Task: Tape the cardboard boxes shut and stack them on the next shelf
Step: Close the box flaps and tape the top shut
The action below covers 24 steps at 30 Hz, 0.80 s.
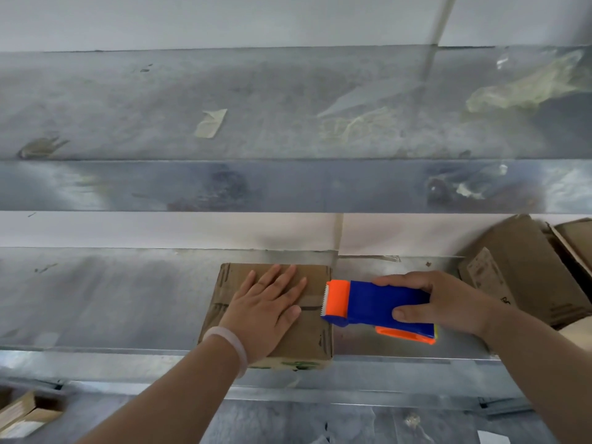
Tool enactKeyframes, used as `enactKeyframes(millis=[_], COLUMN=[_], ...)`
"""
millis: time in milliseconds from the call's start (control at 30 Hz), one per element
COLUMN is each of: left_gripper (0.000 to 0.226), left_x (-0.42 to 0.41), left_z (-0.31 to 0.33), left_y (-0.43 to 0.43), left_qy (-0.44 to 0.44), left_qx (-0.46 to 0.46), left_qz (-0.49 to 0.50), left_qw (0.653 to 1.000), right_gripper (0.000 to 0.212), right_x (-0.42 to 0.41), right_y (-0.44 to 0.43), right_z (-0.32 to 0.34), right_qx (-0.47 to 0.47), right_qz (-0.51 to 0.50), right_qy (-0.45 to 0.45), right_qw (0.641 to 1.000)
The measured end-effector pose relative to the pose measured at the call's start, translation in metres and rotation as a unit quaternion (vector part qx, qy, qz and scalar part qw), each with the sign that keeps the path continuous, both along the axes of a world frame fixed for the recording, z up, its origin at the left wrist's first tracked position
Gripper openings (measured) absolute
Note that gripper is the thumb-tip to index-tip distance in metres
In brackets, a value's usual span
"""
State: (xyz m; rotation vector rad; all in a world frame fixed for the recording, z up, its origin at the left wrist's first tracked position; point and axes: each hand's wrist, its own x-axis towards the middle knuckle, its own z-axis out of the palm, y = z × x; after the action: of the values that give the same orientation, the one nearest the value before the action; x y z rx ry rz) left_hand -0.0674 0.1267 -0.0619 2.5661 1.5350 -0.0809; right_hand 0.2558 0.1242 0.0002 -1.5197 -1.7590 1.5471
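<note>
Left hand (267, 307) flat on scuffed brown cardboard box (307, 334).

Bright diffuse light, seemingly from above; glare on metal shelf (80, 187) edge; overall soft blur; edges bowed.

Pale wall (128, 20) behind, flat diffuse light. Upper shelf (128, 100) — galvanised metal, scuffed and dusty; scrap of tape (211, 123) stuck mid-left, crumpled clear film (525, 84) far right. Thin upright post (441, 24) right of centre. Lower shelf (96, 299) — same metal, dull reflections.
</note>
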Motion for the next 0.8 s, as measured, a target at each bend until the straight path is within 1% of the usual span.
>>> enactKeyframes(millis=[100, 200, 300, 367, 500, 800], left_gripper=[0.057, 0.069, 0.068, 0.066, 0.06, 0.058], left_x=[0.001, 0.004, 0.013, 0.021, 0.031, 0.027], left_z=[0.0, 0.002, 0.005, 0.004, -0.006, -0.015], left_y=[0.002, 0.003, 0.002, 0.001, 0.004, 0.006], left_qy=[-0.003, -0.019, -0.064, -0.075, -0.046, -0.029], left_qx=[-0.009, -0.008, 0.026, 0.034, 0.021, 0.024], left_qz=[0.008, 0.026, 0.082, 0.117, 0.151, 0.147], left_qw=[1.0, 0.999, 0.994, 0.99, 0.987, 0.988], right_gripper=[0.047, 0.047, 0.045, 0.046, 0.047, 0.048], right_x=[0.001, 0.0, -0.001, -0.002, -0.003, 0.006], right_y=[0.0, 0.0, 0.0, 0.0, 0.0, -0.002], right_z=[-0.003, -0.002, -0.001, -0.001, 0.0, 0.007], right_qx=[0.004, 0.009, 0.012, 0.012, 0.016, -0.012], right_qz=[-0.005, -0.005, -0.003, -0.001, 0.006, 0.012], right_qy=[0.002, 0.002, 0.005, 0.004, -0.006, -0.015], right_qw=[1.0, 1.0, 1.0, 1.0, 1.0, 1.0])
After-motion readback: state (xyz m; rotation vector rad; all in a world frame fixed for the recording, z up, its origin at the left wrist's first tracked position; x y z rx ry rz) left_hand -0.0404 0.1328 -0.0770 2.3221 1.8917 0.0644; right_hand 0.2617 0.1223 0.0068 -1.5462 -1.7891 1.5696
